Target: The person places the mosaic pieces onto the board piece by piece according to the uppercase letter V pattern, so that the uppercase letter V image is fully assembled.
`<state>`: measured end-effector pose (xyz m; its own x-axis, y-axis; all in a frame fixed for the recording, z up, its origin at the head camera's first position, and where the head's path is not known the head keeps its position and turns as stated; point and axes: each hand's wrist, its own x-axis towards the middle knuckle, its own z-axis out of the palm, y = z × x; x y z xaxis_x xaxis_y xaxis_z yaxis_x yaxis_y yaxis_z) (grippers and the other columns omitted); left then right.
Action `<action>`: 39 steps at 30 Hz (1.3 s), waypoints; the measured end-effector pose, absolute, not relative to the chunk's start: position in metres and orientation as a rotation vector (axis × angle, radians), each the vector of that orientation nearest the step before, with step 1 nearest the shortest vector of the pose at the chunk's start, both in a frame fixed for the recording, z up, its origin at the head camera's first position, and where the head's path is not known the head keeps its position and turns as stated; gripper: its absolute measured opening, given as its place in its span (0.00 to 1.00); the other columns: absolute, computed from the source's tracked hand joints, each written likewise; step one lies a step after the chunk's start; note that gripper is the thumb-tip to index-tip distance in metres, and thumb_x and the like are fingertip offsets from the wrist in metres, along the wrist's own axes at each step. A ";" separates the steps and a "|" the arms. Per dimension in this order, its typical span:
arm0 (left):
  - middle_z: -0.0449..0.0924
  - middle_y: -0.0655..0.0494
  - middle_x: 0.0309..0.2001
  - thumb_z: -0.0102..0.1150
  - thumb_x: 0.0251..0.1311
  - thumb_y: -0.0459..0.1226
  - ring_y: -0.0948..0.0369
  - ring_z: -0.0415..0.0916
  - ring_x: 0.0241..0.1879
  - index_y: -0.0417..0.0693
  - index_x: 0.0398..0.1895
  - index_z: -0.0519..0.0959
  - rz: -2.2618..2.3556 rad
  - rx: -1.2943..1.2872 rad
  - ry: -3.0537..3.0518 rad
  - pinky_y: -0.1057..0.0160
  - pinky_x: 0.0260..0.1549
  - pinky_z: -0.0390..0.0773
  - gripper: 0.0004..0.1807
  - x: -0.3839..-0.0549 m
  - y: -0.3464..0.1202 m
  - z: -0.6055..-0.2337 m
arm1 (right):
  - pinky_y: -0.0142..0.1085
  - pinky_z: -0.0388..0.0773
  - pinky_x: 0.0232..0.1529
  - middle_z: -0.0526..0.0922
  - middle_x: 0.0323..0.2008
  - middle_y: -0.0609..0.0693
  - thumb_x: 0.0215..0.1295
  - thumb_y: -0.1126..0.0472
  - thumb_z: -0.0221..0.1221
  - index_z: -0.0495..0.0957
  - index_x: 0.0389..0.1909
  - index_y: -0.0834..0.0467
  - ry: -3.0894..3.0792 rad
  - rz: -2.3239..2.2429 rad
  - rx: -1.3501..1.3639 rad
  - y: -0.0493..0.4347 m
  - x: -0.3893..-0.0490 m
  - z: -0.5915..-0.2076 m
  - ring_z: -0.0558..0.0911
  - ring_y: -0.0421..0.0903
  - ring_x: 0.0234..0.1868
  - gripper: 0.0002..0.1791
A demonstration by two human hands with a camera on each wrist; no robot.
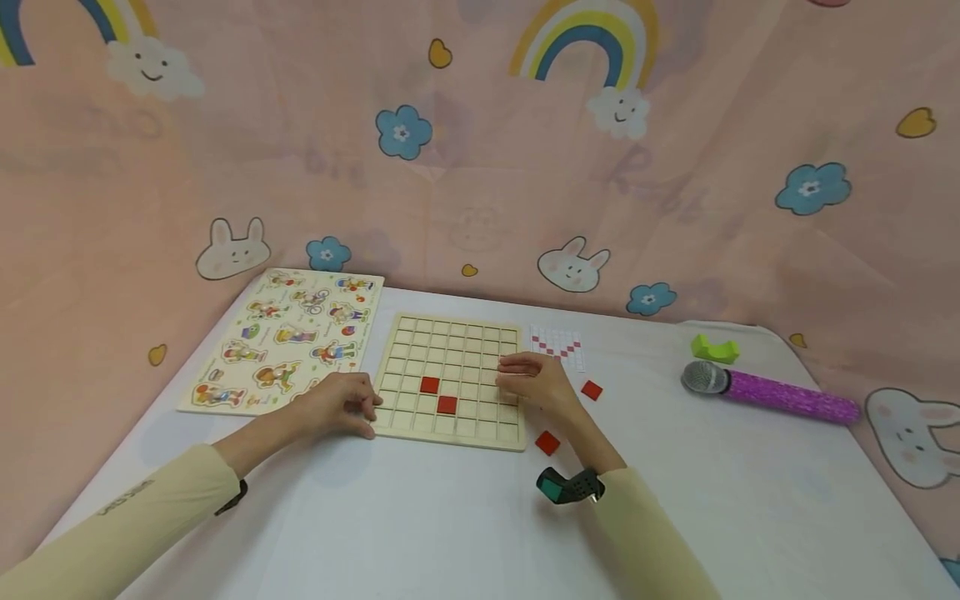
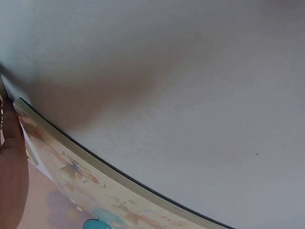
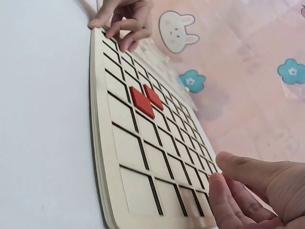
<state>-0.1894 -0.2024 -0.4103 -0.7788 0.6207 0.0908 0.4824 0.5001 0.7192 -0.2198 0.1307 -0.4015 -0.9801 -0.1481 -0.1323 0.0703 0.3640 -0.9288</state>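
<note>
A wooden grid board (image 1: 408, 358) lies flat on the table, with two red square tiles (image 1: 430, 385) (image 1: 447, 405) in neighbouring cells set diagonally. My left hand (image 1: 341, 404) holds the board's near left corner, thumb at the corner and fingers bent over the edge, as the right wrist view also shows. Over the board's right edge, my right hand (image 1: 536, 383) extends its fingers above the last columns. In the right wrist view the thumb and index fingertips (image 3: 224, 160) are close together, with no tile showing between them. Two more red tiles (image 1: 592, 390) (image 1: 547, 442) lie right of the board.
A puzzle board with cartoon figures (image 1: 303, 333) lies to the left, its edge near my left hand. Behind my right hand is a pattern card (image 1: 566, 337) with a red V. A purple microphone (image 1: 787, 398) and a green block (image 1: 714, 350) are at the right.
</note>
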 end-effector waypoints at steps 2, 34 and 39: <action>0.75 0.57 0.32 0.74 0.41 0.34 0.52 0.79 0.46 0.44 0.22 0.80 1.140 0.953 2.562 0.66 0.48 0.77 0.10 -0.190 -0.202 -0.411 | 0.36 0.78 0.50 0.82 0.49 0.57 0.60 0.62 0.65 0.76 0.55 0.62 2.441 -1.658 -0.066 0.142 -0.219 -0.402 0.80 0.50 0.51 0.22; 0.72 0.61 0.31 0.75 0.40 0.34 0.57 0.76 0.42 0.48 0.15 0.78 0.933 1.023 2.624 0.66 0.44 0.76 0.12 -0.194 -0.195 -0.402 | 0.18 0.72 0.41 0.78 0.51 0.63 0.61 0.63 0.64 0.73 0.56 0.66 2.790 -1.304 -0.026 0.262 -0.214 -0.419 0.77 0.53 0.47 0.23; 0.72 0.61 0.30 0.75 0.39 0.33 0.56 0.76 0.42 0.47 0.15 0.79 0.919 1.021 2.629 0.65 0.44 0.76 0.11 -0.194 -0.194 -0.400 | 0.19 0.73 0.41 0.78 0.49 0.62 0.61 0.64 0.64 0.73 0.54 0.66 2.787 -1.287 -0.061 0.264 -0.215 -0.419 0.77 0.53 0.46 0.22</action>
<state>-0.1941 -0.1945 -0.3998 -0.7497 0.6593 0.0568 0.5511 0.5744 0.6052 -0.2155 0.2636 -0.4188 -0.9967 -0.0661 -0.0477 -0.0065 0.6482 -0.7615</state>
